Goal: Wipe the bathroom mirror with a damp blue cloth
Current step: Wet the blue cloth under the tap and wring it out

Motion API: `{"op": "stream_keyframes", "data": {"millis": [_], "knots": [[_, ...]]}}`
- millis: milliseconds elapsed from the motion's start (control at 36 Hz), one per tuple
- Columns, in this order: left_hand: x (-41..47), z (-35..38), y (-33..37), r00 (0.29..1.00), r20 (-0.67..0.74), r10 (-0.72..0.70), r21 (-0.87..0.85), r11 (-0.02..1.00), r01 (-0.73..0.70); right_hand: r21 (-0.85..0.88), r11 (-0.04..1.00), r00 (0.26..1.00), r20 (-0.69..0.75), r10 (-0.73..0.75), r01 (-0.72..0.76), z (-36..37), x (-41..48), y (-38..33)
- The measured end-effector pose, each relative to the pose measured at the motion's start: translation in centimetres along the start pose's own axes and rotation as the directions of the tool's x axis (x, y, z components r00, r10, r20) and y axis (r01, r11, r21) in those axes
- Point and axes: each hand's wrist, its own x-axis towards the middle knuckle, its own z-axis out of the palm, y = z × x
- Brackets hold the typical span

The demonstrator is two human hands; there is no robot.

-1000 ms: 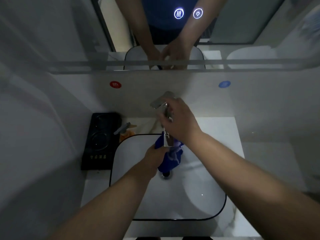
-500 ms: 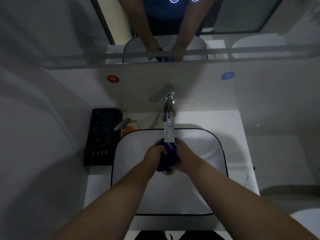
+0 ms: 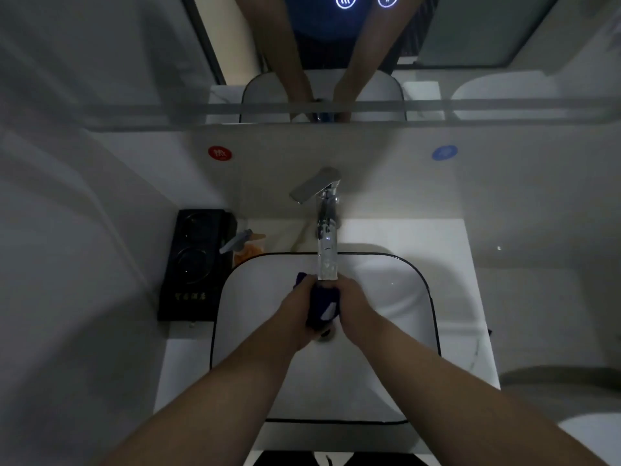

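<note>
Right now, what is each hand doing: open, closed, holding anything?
Left hand: closed, gripping the blue cloth.
Right hand: closed, gripping the same cloth under the tap.

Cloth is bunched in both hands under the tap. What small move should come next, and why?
Probably wring the bunched dark blue cloth right there: the left hand and right hand both grip it directly beneath the chrome faucet spout, over the white black-rimmed basin, so drips would fall in.
</note>
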Motion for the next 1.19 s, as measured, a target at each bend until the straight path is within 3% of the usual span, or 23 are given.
{"op": "stream_keyframes", "data": {"millis": [83, 139, 222, 306, 361, 444, 500, 583, 639, 722, 778, 889, 944, 1000, 1111, 1194], "knots": [[1.1, 0.4, -0.8, 0.994, -0.013, 0.110, 0.069, 0.992, -0.109, 0.184, 0.983, 0.999, -0.032, 0.021, -0.015, -1.7, 0.2, 0.3], [1.2, 0.7, -0.9, 0.980, -0.009, 0.200, 0.214, 0.957, -0.194, 0.299, 0.952, 0.996, -0.032, 0.084, -0.070, -2.6, 0.6, 0.6], [1.3, 1.4, -0.8, 0.944, -0.016, 0.330, 0.429, 0.855, -0.292, 0.238, 0.942, 0.969, -0.006, 0.246, -0.238, -3.3, 0.9, 0.7], [1.6, 1.3, -0.4, 0.924, 0.047, 0.379, 0.513, 0.785, -0.348, 0.171, 0.904, 0.917, 0.156, 0.368, -0.392, -4.5, 1.0, 0.1], [1.5, 1.0, -0.1, 0.922, 0.094, 0.375, 0.532, 0.764, -0.365, 0.136, 0.901, 0.899, 0.223, 0.376, -0.411, -5.3, 1.2, -0.3], [1.2, 0.9, 0.0, 0.905, 0.116, 0.410, 0.549, 0.733, -0.402, 0.089, 0.922, 0.916, 0.186, 0.356, -0.377, -4.6, 1.5, -0.6], [0.8, 0.7, -0.1, 0.928, 0.058, 0.368, 0.477, 0.806, -0.350, 0.088, 0.947, 0.946, 0.131, 0.297, -0.309, -3.2, 1.8, -0.6], [-0.3, -0.6, -0.2, 0.999, -0.032, 0.021, 0.203, 0.979, -0.014, 0.053, 0.976, 0.972, 0.110, 0.206, -0.213, -1.4, 2.0, -0.5], [-0.5, -1.8, -0.2, 0.993, 0.031, -0.114, 0.016, 0.993, 0.113, 0.005, 0.984, 0.979, 0.107, 0.176, -0.178, -0.6, 2.0, -0.4], [-0.2, -2.6, 0.1, 0.994, 0.090, -0.060, -0.077, 0.995, 0.067, 0.022, 0.983, 0.983, 0.008, 0.182, -0.182, -0.1, 2.3, 0.0], [0.3, -2.3, 0.2, 0.992, 0.115, -0.046, -0.086, 0.995, 0.057, 0.061, 0.972, 0.974, 0.032, 0.223, -0.225, -0.4, 2.8, 0.3], [1.1, -0.4, 0.0, 1.000, -0.022, -0.003, 0.051, 0.999, 0.004, 0.118, 0.955, 0.962, 0.056, 0.267, -0.271, -1.4, 2.5, -0.5], [1.7, -0.2, -0.2, 0.997, 0.024, 0.070, 0.128, 0.989, -0.073, 0.140, 0.958, 0.966, 0.095, 0.239, -0.251, -2.0, 3.3, -0.2], [2.1, -0.3, -0.4, 0.988, 0.061, 0.141, 0.237, 0.960, -0.152, 0.034, 0.967, 0.964, 0.102, 0.248, -0.252, -2.8, 2.8, -0.7], [2.4, 0.9, -0.3, 0.948, 0.006, 0.319, 0.422, 0.858, -0.291, -0.103, 0.894, 0.816, 0.374, 0.441, -0.436, -5.4, 2.4, -1.7], [2.4, 1.5, -0.1, 0.923, -0.029, 0.382, 0.466, 0.823, -0.326, -0.015, 0.890, 0.839, 0.327, 0.436, -0.457, -5.8, 2.5, -2.0]]}}
